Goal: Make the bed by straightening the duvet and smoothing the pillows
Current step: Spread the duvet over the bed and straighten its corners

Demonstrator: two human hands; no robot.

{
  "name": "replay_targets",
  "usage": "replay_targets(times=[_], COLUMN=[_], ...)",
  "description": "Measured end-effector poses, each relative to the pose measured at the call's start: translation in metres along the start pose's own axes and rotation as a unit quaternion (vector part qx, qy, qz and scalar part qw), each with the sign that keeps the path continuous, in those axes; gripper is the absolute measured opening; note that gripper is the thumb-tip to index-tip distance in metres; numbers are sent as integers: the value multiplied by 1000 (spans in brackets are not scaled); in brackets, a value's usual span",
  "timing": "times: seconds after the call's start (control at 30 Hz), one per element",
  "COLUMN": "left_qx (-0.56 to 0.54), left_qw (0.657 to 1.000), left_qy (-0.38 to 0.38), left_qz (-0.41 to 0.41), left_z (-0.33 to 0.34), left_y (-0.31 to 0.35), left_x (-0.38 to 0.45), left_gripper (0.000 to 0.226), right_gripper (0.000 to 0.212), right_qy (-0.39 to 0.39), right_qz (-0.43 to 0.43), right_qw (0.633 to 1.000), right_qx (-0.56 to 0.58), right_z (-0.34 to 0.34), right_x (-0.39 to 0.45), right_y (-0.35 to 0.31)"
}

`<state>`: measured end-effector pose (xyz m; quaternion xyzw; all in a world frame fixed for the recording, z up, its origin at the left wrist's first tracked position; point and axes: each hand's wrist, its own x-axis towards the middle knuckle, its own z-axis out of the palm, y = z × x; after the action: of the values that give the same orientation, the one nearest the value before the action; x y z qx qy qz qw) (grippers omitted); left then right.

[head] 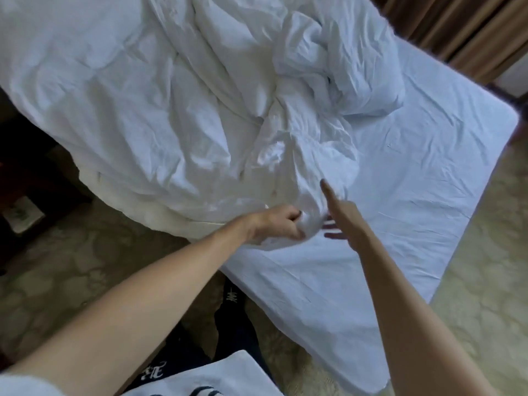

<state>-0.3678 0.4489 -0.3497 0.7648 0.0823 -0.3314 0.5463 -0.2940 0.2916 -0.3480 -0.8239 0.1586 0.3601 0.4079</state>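
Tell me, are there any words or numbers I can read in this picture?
None can be read.
White marks on the dark clothing near the picture's bottom edge: too blurred to read.
White pattern on the dark shoe beside the bed: no readable letters.

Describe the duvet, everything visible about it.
The duvet is white, soft-looking fabric, heavily creased and bunched in folds across the bed's far and left part, one side hanging off the edge. It leaves the sheet bare on the right. The left hand grips its near corner; the right hand, fingers straight, is beside that corner.
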Motion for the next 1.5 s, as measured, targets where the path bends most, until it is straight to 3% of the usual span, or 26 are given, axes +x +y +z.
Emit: replay_targets(times=[0.07, 0.13, 0.27, 0.37, 0.47, 0.53, 0.63, 0.73, 0.8, 0.9, 0.97, 1.0, 1.07, 1.1, 1.13, 1.2, 1.27, 1.33, 1.37, 1.43, 1.5], left_qx=[104, 200, 163, 30, -130, -133, -110, -124, -120, 13, 141, 187, 233, 227, 205, 116, 16, -39, -12, 178, 320], left_qw=[994, 979, 986, 977, 898, 875, 867, 852, 858, 896, 905, 900, 886, 888, 896, 922, 923, 902, 897, 888, 854], left_qy=[-11, 7, 22, 205, 415, 451, 476, 498, 490, 442, 400, 392, 398, 399, 393, 370, 385, 430, 442, 416, 383], left_qz=[22, 30, -13, -42, 74, 110, 94, 101, 95, 41, 18, 23, 41, 39, 27, -2, -1, 11, -2, -83, -146], left_z=[13, 13, 8, 19, 41, 62, 97, 129, 151, 182, 205, 216, 233, 238, 240, 240, 241, 248, 255, 276, 296], left_y=[13, 22, 9, 3, 15, 26, 30, 27, 20, 19, 32, 38, 45, 45, 44, 41, 45, 58, 69, 94, 109], left_x=[-13, -31, -75, -106, -139, -154, -171, -193, -207, -225, -235, -238, -242, -243, -245, -248, -251, -244, -238, -211, -175], left_gripper=[29, 39, 52, 55, 52, 44, 46, 42, 42, 45, 45, 44, 39, 33, 27, 40, 76, 107, 117, 122, 102], right_gripper=[89, 89, 54, 48, 51, 53, 39, 13, 42, 108, 127, 122, 75, 49, 36, 33, 31, 29, 31, 33, 30], right_qy=[-34, -15, 33, -5, -100, -122, -119, -19, 32, 53, 16, -15, -70, -64, -43, -10, -8, -12, -14, -13, -3], right_qz=[21, -44, -198, -327, -403, -398, -427, -544, -599, -611, -596, -577, -546, -548, -554, -553, -554, -552, -555, -578, -597], right_qw=[999, 996, 972, 927, 880, 870, 819, 763, 736, 641, 601, 598, 600, 586, 567, 548, 582, 607, 604, 578, 554], right_qx=[-34, -77, -118, -182, -229, -264, -364, -349, -313, -460, -533, -556, -580, -594, -608, -627, -596, -571, -572, -577, -580], right_z=[5, 20, 41, 43, 41, 33, 9, -30, -54, -72, -72, -70, -70, -73, -80, -97, -118, -130, -130, -125, -123], right_x=[18, 27, -33, -88, -131, -153, -165, -169, -168, -156, -145, -142, -146, -149, -152, -150, -143, -140, -142, -148, -153], right_y=[9, 16, 9, 15, 35, 48, 65, 72, 63, 38, 31, 32, 42, 51, 63, 92, 111, 117, 117, 116, 112])
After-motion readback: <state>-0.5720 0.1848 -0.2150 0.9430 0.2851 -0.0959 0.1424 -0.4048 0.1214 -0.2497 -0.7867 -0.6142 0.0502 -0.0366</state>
